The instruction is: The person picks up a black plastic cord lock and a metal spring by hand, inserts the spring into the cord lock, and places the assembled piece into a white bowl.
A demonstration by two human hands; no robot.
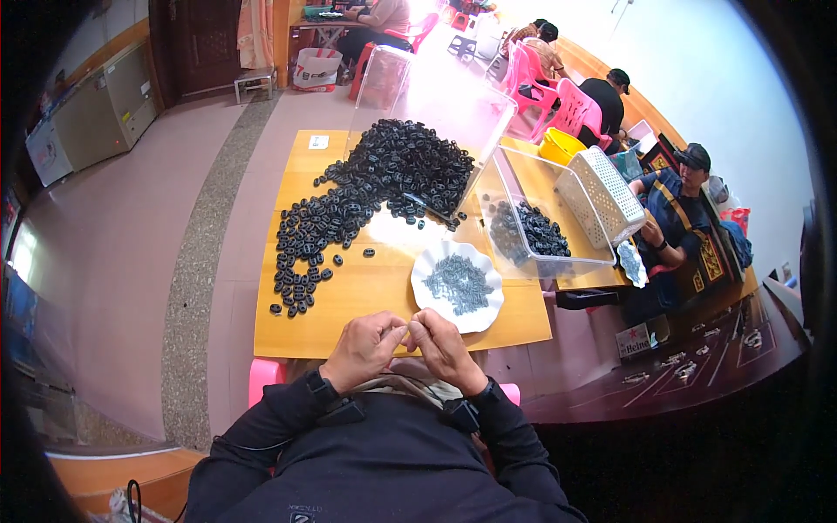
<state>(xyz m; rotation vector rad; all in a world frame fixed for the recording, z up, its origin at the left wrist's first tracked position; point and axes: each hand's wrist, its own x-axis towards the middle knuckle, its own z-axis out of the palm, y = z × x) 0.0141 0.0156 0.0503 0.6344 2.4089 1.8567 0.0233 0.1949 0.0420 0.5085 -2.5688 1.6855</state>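
Observation:
My left hand and my right hand meet at the table's front edge, above my lap. The fingers of both are closed in a pinch, tips almost touching; whatever lies between them is too small or hidden to make out. Just beyond my right hand, a white scalloped plate holds a heap of small grey translucent pieces. Farther off, a large pile of black oval pieces with slots spills from a clear bin lying on its side. Loose ones trail toward the table's left front.
The wooden table has a clear box of black parts at its right, beside a white perforated basket and a yellow bowl. A person in a cap sits at the right. Pink chairs stand farther back.

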